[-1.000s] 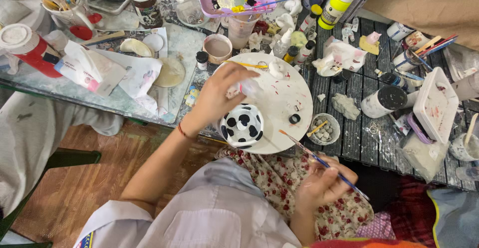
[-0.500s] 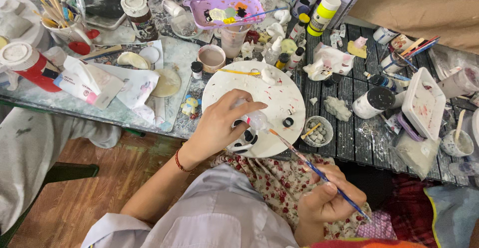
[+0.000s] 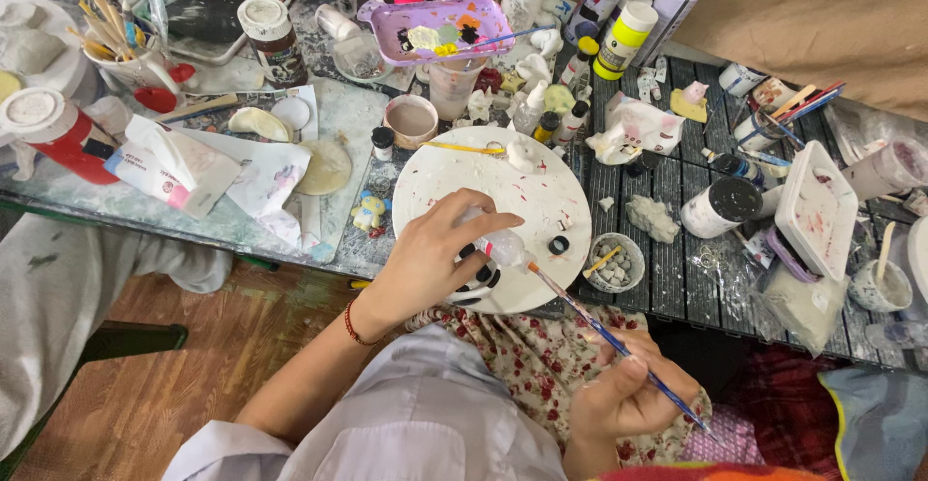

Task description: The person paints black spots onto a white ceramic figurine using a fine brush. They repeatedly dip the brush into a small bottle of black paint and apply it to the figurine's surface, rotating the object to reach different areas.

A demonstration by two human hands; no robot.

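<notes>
Cluttered from edge to edge, the bench (image 3: 667, 278) stretched above both hands, part glass-topped and part dark slats, over a wooden floor (image 3: 174, 375). Just beyond the left hand sat a round white plate (image 3: 503, 191), smeared with paint and reaching under the fingers. Farther up from the hands stood a purple paint tray (image 3: 387, 36) holding dabs of colour, with spray cans (image 3: 667, 7) off to its right. Up and to the right of the right hand lay a white rectangular tray (image 3: 817, 210), and beside it a white jar with a black lid (image 3: 720, 205).

The left hand (image 3: 430, 259) was curled closed around a white figurine with black spots (image 3: 478, 273), gripping it from above at the near edge of the plate; most of the piece was hidden under the fingers. The right hand (image 3: 623, 394) was pinched shut on a thin blue paintbrush (image 3: 604, 331), held low over a floral cloth (image 3: 522, 365), the brush angled up so that its tip met the figurine just beside the left thumb. A small bowl of pale bits (image 3: 614, 263) sat just right of the brush tip.
</notes>
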